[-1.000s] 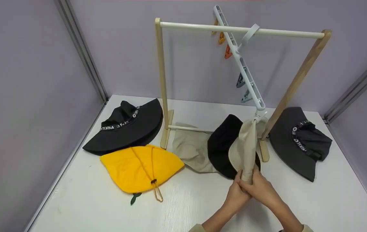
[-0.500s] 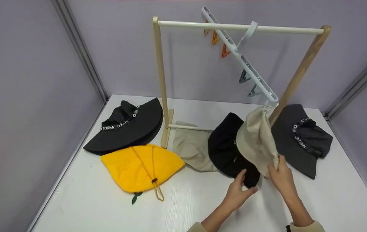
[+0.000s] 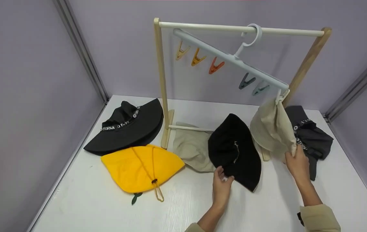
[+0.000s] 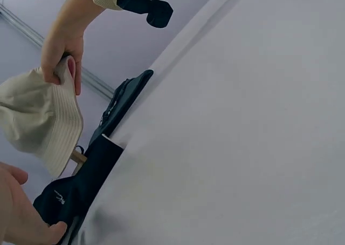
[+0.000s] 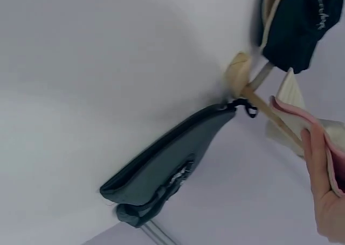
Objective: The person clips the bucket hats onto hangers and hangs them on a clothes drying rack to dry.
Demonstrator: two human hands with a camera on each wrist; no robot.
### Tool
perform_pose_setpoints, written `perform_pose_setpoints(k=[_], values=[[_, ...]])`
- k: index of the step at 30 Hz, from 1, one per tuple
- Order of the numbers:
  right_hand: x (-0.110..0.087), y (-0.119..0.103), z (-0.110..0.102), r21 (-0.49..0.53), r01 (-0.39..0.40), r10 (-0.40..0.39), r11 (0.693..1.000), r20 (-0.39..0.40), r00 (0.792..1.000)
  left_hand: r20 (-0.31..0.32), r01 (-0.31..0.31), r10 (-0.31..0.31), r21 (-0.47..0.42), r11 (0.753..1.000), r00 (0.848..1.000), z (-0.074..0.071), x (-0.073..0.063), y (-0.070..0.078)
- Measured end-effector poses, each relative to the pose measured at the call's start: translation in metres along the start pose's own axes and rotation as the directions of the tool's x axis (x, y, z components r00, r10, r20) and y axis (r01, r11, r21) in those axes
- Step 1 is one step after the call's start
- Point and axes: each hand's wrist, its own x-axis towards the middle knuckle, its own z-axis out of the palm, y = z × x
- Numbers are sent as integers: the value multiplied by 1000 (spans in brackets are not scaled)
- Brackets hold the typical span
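A cream bucket hat (image 3: 272, 127) hangs from a white clip (image 3: 281, 96) at the right end of the clip hanger (image 3: 228, 58). My right hand (image 3: 299, 166) pinches its brim at the lower right; in the right wrist view the fingers (image 5: 318, 164) lie along the pink-lined brim. My left hand (image 3: 222, 190) is at the lower left edge of a black bucket hat (image 3: 235, 151) with small white lettering, fingers and thumb spread apart. In the left wrist view, the left thumb (image 4: 56, 232) overlaps the black hat's brim.
The hanger hooks over a wooden rack's top bar (image 3: 202, 25), with several coloured clips below. A beige hat (image 3: 191, 149) lies beside the black one. A yellow hat (image 3: 141, 169) and a dark lettered hat (image 3: 131, 129) lie left; another dark hat (image 3: 315, 138) lies right.
Both hands were together on the cream hat; the left has let go and moved left to the black hat. The right has drawn the cream hat rightward, and the hanger has swung round.
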Motion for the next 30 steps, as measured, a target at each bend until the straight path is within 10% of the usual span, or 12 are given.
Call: perform_pose_setpoints(k=[4, 15, 19, 21, 25, 27, 30], values=[[12, 12, 7, -24, -16, 17, 1000, 12, 1000, -58, 19, -17, 29, 999, 998, -2, 1, -2], [6, 16, 14, -9, -83, 83, 996, 171, 982, 48, 174, -169, -166, 971, 985, -3, 7, -7], [-4, 8, 19, 111, 49, -45, 993, -37, 998, 82, 236, -223, -229, 944, 971, -5, 7, -8], [-11, 2, 23, 162, 230, -188, 960, -242, 952, 83, 257, -244, -254, 932, 966, -6, 8, -8], [-23, -17, 32, 134, 619, -495, 774, -481, 724, 88, 304, -291, -293, 907, 953, -6, 10, -5], [-28, -27, 37, 126, 725, -622, 678, -427, 656, 100, 326, -311, -314, 892, 945, -5, 13, -2], [-35, -39, 47, 149, 770, -743, 620, -202, 638, 118, 357, -337, -338, 871, 934, -3, 16, 3]])
